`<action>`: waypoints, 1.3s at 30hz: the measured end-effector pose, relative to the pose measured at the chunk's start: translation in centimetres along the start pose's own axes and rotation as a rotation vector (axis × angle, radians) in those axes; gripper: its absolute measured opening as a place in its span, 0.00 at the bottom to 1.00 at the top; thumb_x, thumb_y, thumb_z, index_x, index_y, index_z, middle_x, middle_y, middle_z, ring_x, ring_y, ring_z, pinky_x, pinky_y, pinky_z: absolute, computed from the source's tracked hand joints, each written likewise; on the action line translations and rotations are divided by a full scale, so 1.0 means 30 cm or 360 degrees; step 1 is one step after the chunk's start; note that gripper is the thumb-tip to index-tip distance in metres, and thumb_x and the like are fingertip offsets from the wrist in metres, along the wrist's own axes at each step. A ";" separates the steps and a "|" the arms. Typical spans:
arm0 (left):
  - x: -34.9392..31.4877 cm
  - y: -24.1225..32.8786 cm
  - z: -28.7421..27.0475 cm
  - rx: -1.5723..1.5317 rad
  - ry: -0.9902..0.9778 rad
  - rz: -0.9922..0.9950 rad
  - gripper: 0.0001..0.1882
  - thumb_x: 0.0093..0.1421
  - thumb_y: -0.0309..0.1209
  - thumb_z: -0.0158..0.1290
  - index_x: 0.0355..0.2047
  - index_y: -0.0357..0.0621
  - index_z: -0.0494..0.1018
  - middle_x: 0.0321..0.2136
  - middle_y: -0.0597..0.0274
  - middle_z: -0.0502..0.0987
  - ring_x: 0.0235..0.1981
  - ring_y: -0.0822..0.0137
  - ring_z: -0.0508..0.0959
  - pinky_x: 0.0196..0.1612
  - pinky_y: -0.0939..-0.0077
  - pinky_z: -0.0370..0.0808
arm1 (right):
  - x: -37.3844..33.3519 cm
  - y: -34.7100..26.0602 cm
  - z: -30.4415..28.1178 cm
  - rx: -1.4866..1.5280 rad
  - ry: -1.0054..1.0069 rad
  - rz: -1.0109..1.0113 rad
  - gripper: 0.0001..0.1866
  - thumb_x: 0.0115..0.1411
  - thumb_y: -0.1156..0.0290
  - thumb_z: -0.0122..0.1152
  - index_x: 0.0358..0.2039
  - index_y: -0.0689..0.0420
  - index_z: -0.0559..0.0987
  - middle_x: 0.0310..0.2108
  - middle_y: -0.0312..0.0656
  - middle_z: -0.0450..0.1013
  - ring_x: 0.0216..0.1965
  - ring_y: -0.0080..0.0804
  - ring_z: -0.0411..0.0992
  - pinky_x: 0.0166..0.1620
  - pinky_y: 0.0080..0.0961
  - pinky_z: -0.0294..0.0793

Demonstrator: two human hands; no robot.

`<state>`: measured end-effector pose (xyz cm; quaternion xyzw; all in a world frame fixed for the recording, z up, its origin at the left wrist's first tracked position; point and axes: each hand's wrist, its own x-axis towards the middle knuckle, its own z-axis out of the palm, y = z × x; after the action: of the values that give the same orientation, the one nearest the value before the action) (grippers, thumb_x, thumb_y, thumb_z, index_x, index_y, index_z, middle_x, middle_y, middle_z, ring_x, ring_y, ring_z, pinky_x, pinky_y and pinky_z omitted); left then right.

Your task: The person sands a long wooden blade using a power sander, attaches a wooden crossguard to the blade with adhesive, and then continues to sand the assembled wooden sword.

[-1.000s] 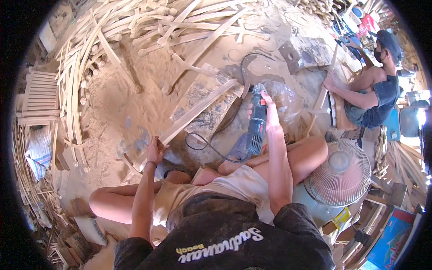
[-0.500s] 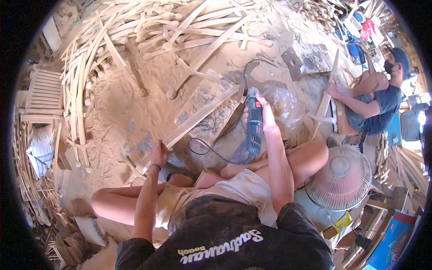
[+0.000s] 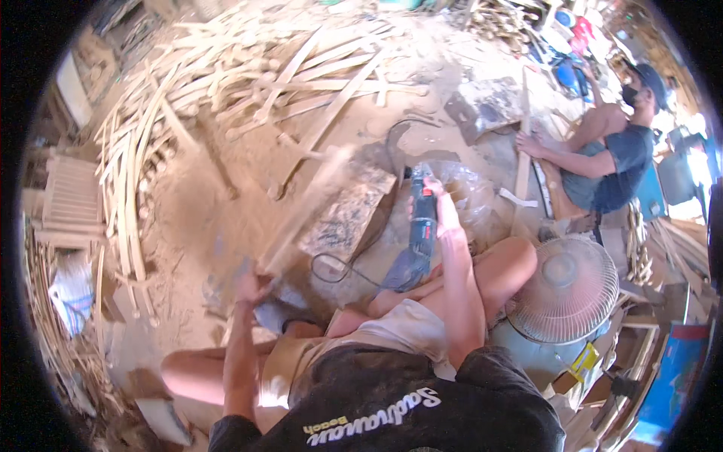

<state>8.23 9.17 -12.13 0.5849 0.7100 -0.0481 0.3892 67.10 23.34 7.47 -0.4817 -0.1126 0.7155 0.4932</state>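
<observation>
Dusty floor (image 3: 181,237) surrounds you, with a heap of pale wood (image 3: 324,71) spread beyond the block (image 3: 343,230) and a fan (image 3: 561,290) to your right. Half a second ago the long strip of wood (image 3: 301,230) lay across the block, its far end close to the head of the power tool (image 3: 422,226); now it is smeared with motion and has swung to the block's left edge, so more of the top and the right corner shows. The blur hides whether it touches the block. Your left hand (image 3: 252,285), also blurred, looks closed around the strip near its lower end. Your right hand (image 3: 446,209) is wrapped around the tool's body, past the block's right edge. Tool and strip are well apart, so the work on the wood seems paused while you shift it
</observation>
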 end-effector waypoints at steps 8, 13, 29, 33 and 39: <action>-0.178 -0.051 -0.663 -0.0439 0.1663 -0.0018 0.35 0.69 0.41 0.68 0.65 0.26 0.68 0.47 0.52 0.81 0.44 0.63 0.80 0.49 0.66 0.79 | -0.175 -0.090 0.055 -0.0065 0.0158 -0.0539 0.27 0.63 0.61 0.78 0.55 0.53 0.73 0.33 0.43 0.79 0.25 0.36 0.80 0.27 0.37 0.84; -0.182 0.105 -1.038 -0.1259 0.2150 0.0476 0.29 0.70 0.46 0.67 0.56 0.29 0.77 0.46 0.53 0.83 0.47 0.64 0.78 0.56 0.62 0.75 | -0.214 -0.157 0.082 -0.0069 0.0054 -0.0595 0.24 0.62 0.63 0.78 0.53 0.56 0.75 0.34 0.44 0.80 0.26 0.37 0.81 0.28 0.36 0.85; 0.413 0.847 -0.373 -0.2323 0.1426 -0.0010 0.48 0.75 0.47 0.56 0.80 0.29 0.44 0.79 0.37 0.54 0.78 0.49 0.59 0.80 0.58 0.56 | -0.282 -0.307 0.019 -0.1533 0.0004 -0.1229 0.44 0.55 0.74 0.81 0.69 0.59 0.68 0.48 0.39 0.74 0.37 0.24 0.75 0.34 0.24 0.79; 0.399 0.861 -0.362 -0.2510 0.1402 0.0331 0.36 0.73 0.38 0.59 0.73 0.34 0.58 0.63 0.45 0.74 0.64 0.55 0.74 0.69 0.60 0.71 | -0.267 -0.279 0.006 -0.1506 0.0052 -0.1185 0.44 0.57 0.70 0.83 0.69 0.59 0.67 0.44 0.36 0.73 0.34 0.22 0.72 0.34 0.21 0.75; 0.337 0.876 -0.451 -0.2399 0.1536 0.0762 0.21 0.75 0.34 0.59 0.62 0.40 0.68 0.49 0.63 0.77 0.49 0.68 0.75 0.55 0.65 0.76 | -0.195 -0.257 0.014 -0.1386 -0.0032 -0.1243 0.45 0.57 0.70 0.83 0.71 0.57 0.65 0.44 0.39 0.76 0.31 0.24 0.74 0.29 0.23 0.76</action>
<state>24.18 32.46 1.25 0.2650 0.4990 0.7569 0.3285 71.65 22.47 15.96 -0.5561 -0.5702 0.3730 0.4759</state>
